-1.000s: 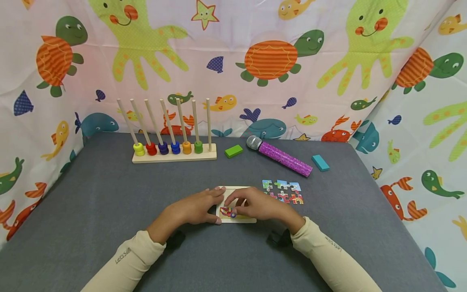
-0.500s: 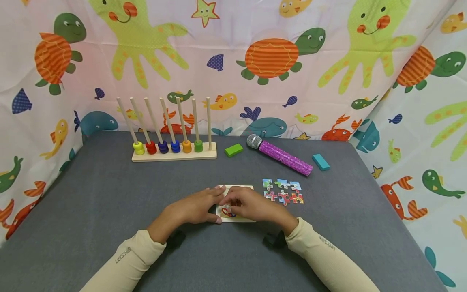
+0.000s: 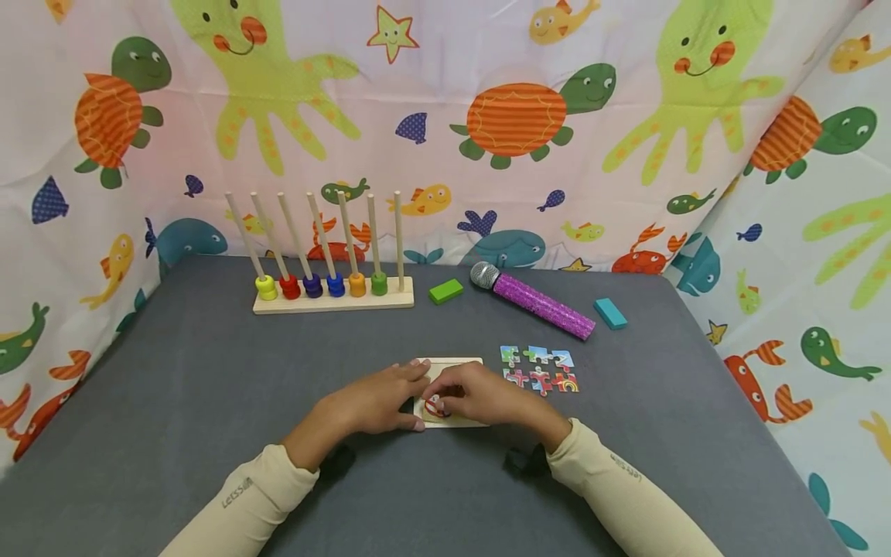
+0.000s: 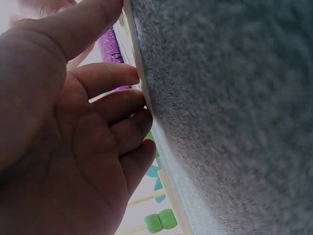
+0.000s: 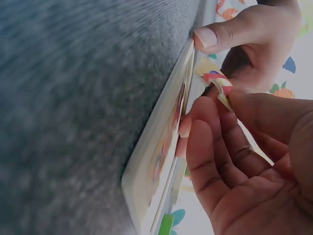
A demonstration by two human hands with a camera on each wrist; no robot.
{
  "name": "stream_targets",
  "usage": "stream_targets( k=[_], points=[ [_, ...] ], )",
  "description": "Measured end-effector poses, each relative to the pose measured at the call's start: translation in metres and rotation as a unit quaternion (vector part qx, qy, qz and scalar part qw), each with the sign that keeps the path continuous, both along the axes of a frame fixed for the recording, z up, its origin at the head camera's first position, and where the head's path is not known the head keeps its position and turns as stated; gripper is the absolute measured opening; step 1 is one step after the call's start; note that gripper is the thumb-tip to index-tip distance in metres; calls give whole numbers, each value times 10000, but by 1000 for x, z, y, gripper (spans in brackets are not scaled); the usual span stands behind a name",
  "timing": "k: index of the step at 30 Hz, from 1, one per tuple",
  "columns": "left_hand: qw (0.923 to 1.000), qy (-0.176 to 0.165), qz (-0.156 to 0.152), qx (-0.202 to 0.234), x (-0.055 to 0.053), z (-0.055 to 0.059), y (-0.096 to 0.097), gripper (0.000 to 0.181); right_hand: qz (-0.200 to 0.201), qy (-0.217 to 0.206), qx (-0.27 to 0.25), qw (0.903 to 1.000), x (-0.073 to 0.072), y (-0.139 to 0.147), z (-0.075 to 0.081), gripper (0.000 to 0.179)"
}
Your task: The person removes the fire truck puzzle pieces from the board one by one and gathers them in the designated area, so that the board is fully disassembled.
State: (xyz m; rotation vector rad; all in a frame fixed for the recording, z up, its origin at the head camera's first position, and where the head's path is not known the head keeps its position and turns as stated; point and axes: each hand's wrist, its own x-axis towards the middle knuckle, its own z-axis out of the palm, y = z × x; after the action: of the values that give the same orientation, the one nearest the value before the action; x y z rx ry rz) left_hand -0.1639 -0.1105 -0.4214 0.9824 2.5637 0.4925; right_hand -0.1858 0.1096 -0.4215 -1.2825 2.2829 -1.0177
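Observation:
A shallow wooden puzzle tray (image 3: 435, 367) lies in front of me, part of its picture showing between my hands. Along its left side rests my left hand (image 3: 376, 398), thumb at the near corner and fingertips at the edge, as the left wrist view also shows. Over the tray, my right hand (image 3: 480, 393) pinches a small jigsaw piece (image 5: 224, 84) with red and yellow print between thumb and fingers. That piece is tilted above the tray's surface in the right wrist view. To the right lie several loose jigsaw pieces (image 3: 540, 379) in two rows.
Behind the tray stands a wooden peg stacker (image 3: 334, 304) with coloured rings on its pegs. A green block (image 3: 445, 291), a glittery purple microphone (image 3: 543, 304) and a blue block (image 3: 610, 313) lie toward the back right. A printed curtain (image 3: 431, 46) closes off the rear.
My right hand has shifted slightly left over the tray, its fingers drawn closer together, covering more of the picture. My left hand stays at the tray's left side.

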Motion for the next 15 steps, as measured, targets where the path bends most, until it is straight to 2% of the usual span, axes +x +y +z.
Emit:
stream_targets(
  k=[10, 15],
  points=[
    [9991, -55, 17, -418, -2, 6, 7, 65, -707, -537, 208, 9958, -3, 30, 7, 23],
    [9988, -77, 46, -472, -4, 7, 8, 64, -846, -406, 214, 9954, -4, 46, 7, 18]
  ],
)
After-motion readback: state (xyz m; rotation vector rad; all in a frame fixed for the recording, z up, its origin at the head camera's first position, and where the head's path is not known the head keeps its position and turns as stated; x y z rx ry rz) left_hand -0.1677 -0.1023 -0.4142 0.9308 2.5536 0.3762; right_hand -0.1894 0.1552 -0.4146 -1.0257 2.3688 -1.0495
